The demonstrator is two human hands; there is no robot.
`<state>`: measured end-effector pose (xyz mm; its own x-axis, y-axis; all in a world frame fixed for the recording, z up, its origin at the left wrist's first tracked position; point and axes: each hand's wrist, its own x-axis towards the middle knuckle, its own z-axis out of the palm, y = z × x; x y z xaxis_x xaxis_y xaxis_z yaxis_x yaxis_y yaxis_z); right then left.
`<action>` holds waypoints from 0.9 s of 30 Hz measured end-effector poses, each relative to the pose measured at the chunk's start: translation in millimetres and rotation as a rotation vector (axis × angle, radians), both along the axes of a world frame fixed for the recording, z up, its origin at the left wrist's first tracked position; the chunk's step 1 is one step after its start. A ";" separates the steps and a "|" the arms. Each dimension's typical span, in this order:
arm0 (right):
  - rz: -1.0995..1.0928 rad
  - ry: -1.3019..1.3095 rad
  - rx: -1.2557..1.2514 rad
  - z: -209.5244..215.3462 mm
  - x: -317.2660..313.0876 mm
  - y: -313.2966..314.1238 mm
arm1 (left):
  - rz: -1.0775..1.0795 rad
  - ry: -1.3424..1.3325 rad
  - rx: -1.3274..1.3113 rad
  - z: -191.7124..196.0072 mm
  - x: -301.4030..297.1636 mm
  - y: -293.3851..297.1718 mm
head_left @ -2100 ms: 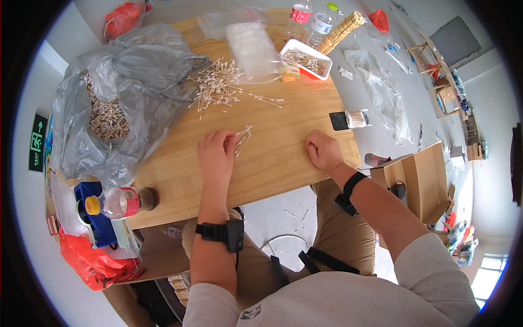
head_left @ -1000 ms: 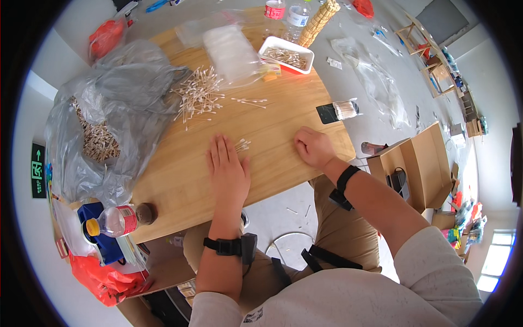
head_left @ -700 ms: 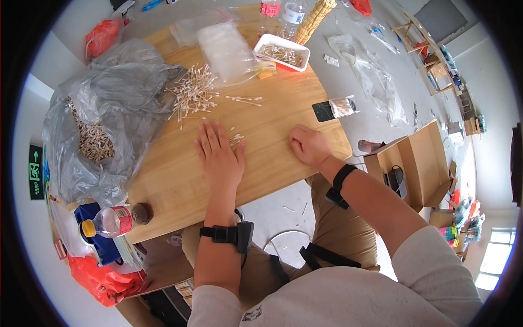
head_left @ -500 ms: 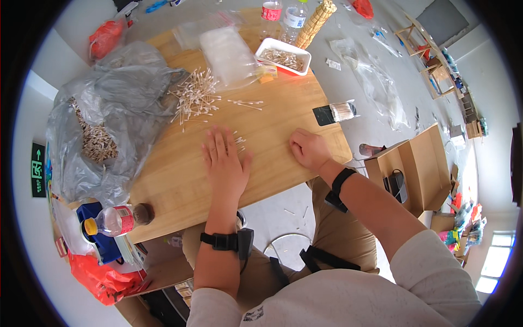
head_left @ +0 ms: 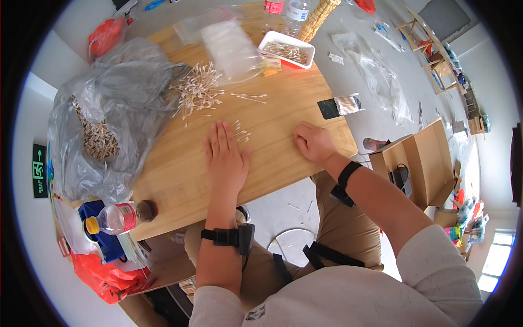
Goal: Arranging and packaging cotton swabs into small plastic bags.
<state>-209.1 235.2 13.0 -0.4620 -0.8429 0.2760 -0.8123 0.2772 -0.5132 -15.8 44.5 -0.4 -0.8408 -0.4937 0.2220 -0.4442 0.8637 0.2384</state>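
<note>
My left hand (head_left: 226, 158) lies flat, palm down, on the wooden table (head_left: 272, 158), its fingers stretched out and holding nothing. Beside its fingertips, on the right, are a few loose cotton swabs (head_left: 240, 133). My right hand (head_left: 317, 144) rests as a fist near the table's right edge, with nothing showing out of it. A bigger heap of cotton swabs (head_left: 199, 91) is spread beyond my left hand. A small row of swabs (head_left: 249, 97) lies just right of that heap. At the right edge, a bundle of swabs (head_left: 347, 104) sits by a black flat piece (head_left: 328, 109).
A grey plastic bag (head_left: 136, 71) with many swabs covers the left side. Clear bags (head_left: 229, 49), a white tray of swabs (head_left: 286, 50) and bottles (head_left: 297, 13) stand at the back. A bottle (head_left: 117, 218) lies near left; an open carton (head_left: 419, 163) is at right.
The view has shifted slightly. My left hand's fingers have drawn closer together, and more of the loose swabs beside them shows. My right fist stays at its place on the table.
</note>
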 end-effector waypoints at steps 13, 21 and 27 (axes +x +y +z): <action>-0.027 0.003 0.009 0.7 3.4 1.9 | -0.167 0.156 0.307 19.8 30.1 -44.4; -0.035 -0.011 0.035 2.4 1.4 -0.4 | -0.122 0.303 0.372 14.6 44.3 -63.7; -0.031 -0.017 0.003 -0.4 6.7 -2.1 | 0.148 0.400 0.544 9.0 40.5 -58.4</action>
<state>-202.5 233.1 12.5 -0.4924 -0.8288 0.2656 -0.7944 0.3033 -0.5262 24.7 -14.0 8.6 -0.6611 -0.7259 0.1898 -0.3356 0.5122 0.7906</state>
